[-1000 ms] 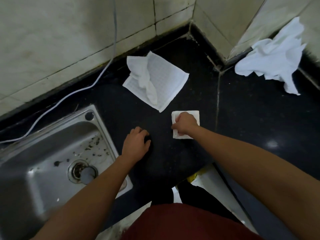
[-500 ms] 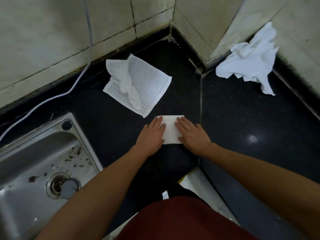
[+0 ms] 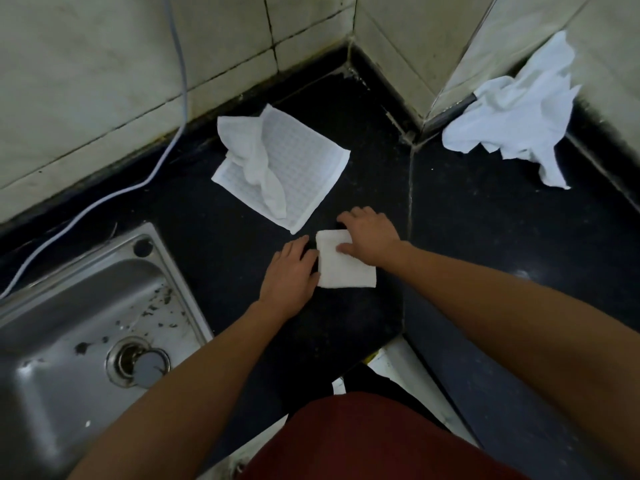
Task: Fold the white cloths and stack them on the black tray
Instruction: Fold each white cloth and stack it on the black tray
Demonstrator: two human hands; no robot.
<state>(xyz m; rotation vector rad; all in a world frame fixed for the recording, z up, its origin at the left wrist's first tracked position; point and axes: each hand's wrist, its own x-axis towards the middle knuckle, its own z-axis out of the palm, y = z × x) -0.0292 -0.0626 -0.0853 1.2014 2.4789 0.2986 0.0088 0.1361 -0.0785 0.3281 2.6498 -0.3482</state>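
A small folded white cloth (image 3: 346, 268) lies on the black counter in front of me. My right hand (image 3: 372, 239) rests on its far right part, thumb pressing the top. My left hand (image 3: 291, 271) lies flat against its left edge, fingers straight. Behind them a checked white cloth (image 3: 298, 174) lies spread, with a rumpled white cloth (image 3: 258, 161) on top of it. A crumpled pile of white cloths (image 3: 516, 116) sits at the back right by the wall. No black tray can be told apart from the dark counter.
A steel sink (image 3: 69, 341) with a drain plug sits at the left. A white cable (image 3: 173, 98) runs down the tiled wall onto the counter. Tiled walls form a corner behind. The counter's front edge is close to my body.
My right hand has shifted onto the folded cloth's top, and my left hand has slid off it to its left edge. The cloth now looks narrower and thicker.
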